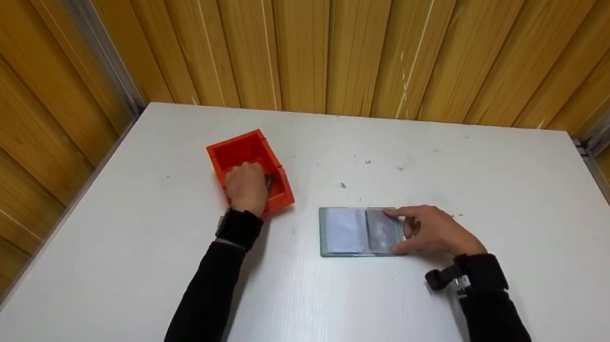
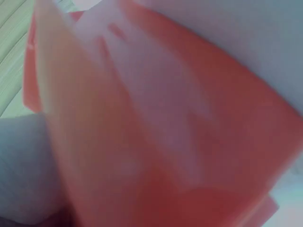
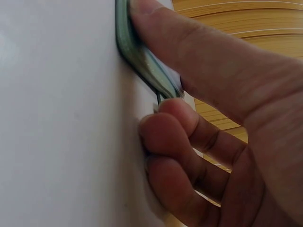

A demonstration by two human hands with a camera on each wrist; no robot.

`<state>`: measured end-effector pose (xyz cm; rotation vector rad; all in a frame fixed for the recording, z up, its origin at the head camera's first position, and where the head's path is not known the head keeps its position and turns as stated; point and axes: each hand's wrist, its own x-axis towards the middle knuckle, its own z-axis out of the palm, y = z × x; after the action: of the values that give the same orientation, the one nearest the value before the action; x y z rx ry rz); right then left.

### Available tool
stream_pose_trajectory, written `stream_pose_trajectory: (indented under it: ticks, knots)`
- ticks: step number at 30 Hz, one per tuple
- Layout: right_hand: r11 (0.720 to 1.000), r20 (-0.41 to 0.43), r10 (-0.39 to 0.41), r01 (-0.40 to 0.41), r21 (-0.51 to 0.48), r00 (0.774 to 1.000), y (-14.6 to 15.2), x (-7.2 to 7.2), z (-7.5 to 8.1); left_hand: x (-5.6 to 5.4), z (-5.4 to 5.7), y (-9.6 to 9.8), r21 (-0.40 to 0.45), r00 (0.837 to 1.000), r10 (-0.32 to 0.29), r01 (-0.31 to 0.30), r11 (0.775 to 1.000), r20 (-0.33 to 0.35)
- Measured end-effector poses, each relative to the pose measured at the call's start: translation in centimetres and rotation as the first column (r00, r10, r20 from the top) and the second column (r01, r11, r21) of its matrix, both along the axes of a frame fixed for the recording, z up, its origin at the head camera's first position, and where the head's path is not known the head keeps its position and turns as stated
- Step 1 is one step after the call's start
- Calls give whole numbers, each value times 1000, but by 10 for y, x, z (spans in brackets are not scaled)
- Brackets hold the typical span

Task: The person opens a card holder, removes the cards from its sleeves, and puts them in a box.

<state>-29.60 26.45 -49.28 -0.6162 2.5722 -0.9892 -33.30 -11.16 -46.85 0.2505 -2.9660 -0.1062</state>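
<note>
An opened card holder (image 1: 346, 230) with a green cover and clear plastic sleeves lies on the white table. My right hand (image 1: 432, 232) holds its right end, thumb at the near edge and index finger at the far one. In the right wrist view the thumb (image 3: 189, 42) lies along the green cover (image 3: 137, 54), and the other fingers curl beside it. My left hand (image 1: 246, 187) reaches down into a red plastic bin (image 1: 233, 152); its fingers are hidden, and I cannot tell what they grip. A small dark item (image 1: 269, 182) shows beside that hand in the bin.
The white table (image 1: 148, 268) has a few small specks and marks near its middle. Yellow wood-look panels (image 1: 353, 40) rise behind the table and at both sides. A black wrist strap (image 1: 240, 229) sits on the left wrist, and a small black camera mount (image 1: 448, 277) on the right.
</note>
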Motion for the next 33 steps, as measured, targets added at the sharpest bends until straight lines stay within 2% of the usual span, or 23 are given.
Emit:
stream_pose_trajectory:
  ticks: [4, 10, 13, 16, 19, 21, 23, 24, 25, 27, 29, 30, 33]
  knots:
    - [1000, -6, -3, 3, 3, 1000, 0, 1, 0, -1, -1, 2, -12, 1000, 0, 0, 1000, 13]
    - [1000, 4, -8, 8, 15, 1000, -1, 1, -1, 0, -3, 5, -37, 1000, -1, 1, 999, -1]
    - [1000, 6, -6, 6, 26, 1000, -2, 1, -2, 3, 6, 5, -22, 1000, -1, 0, 1000, -32]
    - [999, 2, -2, 2, 32, 1000, -2, 0, 0, 10, 26, 11, 8, 992, 1, 0, 1000, -130]
    - [999, -2, 9, -9, 36, 1000, -2, -1, 2, 22, 43, 28, 24, 966, -33, 40, 999, -255]
    - [999, 3, 16, -16, 43, 1000, -2, -1, 2, 32, 47, 44, 29, 953, -111, 124, 992, -283]
    - [999, 5, 20, -21, 46, 1000, -1, -1, 1, 42, 45, 63, 39, 943, -243, 258, 965, -227]
    - [999, 8, 20, -20, 45, 1000, -1, 0, 1, 46, 42, 72, 63, 933, -316, 331, 942, -171]
    - [999, 3, 25, -25, 39, 1000, -1, -1, 1, 50, 38, 80, 87, 916, -388, 397, 914, -105]
    - [1000, -4, 23, -23, 18, 1000, -1, -1, 0, 56, 31, 93, 148, 864, -502, 493, 857, 26]
    - [1000, -18, 22, -22, -7, 1000, -2, -2, 0, 59, 24, 103, 168, 819, -565, 546, 821, 99]
    - [1000, -21, 21, -22, -22, 1000, -3, -3, 0, 59, 21, 106, 160, 808, -578, 559, 814, 113]
    - [997, -22, 22, -24, -70, 1000, -4, -4, 0, 60, 15, 110, 109, 804, -585, 576, 810, 106]
